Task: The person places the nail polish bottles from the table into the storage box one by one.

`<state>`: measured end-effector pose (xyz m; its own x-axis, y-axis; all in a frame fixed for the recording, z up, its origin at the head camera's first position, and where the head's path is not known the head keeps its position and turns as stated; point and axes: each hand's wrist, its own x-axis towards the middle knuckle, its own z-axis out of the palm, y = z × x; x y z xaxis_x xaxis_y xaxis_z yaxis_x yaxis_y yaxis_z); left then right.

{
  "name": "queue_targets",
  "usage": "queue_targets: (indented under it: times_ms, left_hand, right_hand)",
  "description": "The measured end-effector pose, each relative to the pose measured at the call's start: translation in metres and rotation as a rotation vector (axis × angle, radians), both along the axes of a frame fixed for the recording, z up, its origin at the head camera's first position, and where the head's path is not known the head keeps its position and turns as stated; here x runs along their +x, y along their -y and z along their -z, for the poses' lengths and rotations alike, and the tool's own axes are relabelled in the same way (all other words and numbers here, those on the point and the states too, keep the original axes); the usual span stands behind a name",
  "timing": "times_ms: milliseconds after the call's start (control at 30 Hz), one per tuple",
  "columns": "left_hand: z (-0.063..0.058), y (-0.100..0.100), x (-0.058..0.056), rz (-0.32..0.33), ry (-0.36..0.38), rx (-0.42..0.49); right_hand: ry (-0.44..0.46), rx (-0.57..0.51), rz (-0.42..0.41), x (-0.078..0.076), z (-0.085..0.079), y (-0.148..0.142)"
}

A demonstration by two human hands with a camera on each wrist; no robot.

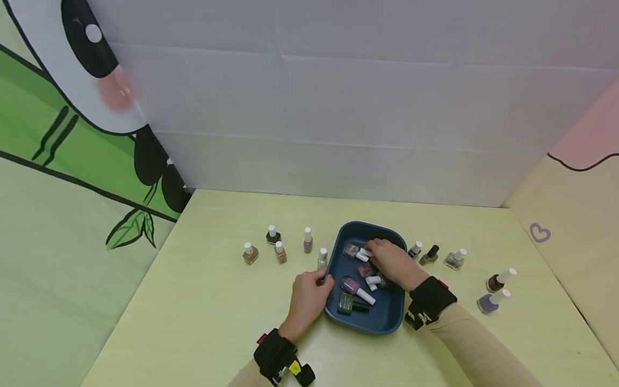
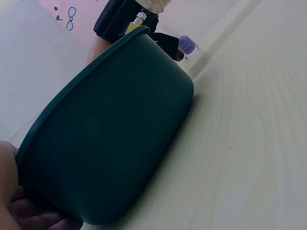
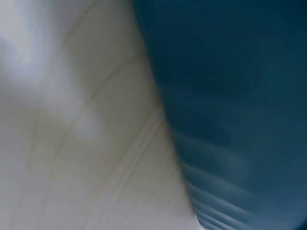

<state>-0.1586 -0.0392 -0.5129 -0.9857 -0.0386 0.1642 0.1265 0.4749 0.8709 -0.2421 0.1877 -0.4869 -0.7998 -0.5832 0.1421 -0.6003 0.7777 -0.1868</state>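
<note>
A dark blue plastic tray (image 1: 387, 317) holds several nail polish bottles. My left hand (image 1: 308, 294) grips its left rim, thumb at the edge; the left wrist view shows curled fingers (image 2: 36, 215) under the outer wall of the tray (image 2: 105, 129). Inside the tray's far right part, my right hand (image 1: 393, 262) pinches a white-capped nail polish bottle (image 1: 367, 252), its body mostly hidden. Beside those fingertips lies a glittery bottle (image 1: 351, 250). Nearer me in the tray are a purple bottle (image 1: 350, 285) and a dark green one (image 1: 345, 303). The tray wall (image 3: 230, 120) fills the right wrist view's right side.
Left of the tray stand several nail polish bottles, among them a brown one (image 1: 250, 256) and a black one (image 1: 273, 237). Right of it are a clear glittery bottle (image 1: 454, 261), a dark brown one (image 1: 494, 284) and a violet one (image 1: 487, 304). A fabric wall (image 1: 338, 107) rises behind the table.
</note>
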Motion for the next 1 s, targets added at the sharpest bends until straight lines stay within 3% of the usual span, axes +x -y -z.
queue_targets:
  times_ms: [167,400,1000]
  left_hand:
    - [0.000,-0.001,0.000,-0.003,0.006,-0.001]
    - [0.000,-0.002,0.000,-0.003,0.012,-0.001]
    - [-0.001,-0.001,0.000,-0.015,0.001,-0.012]
  right_hand:
    - [-0.013,0.003,0.000,0.000,0.001,-0.001]
    - [-0.011,-0.080,0.011,0.003,-0.001,-0.003]
    - [-0.074,-0.329,0.139,0.035,0.001,-0.010]
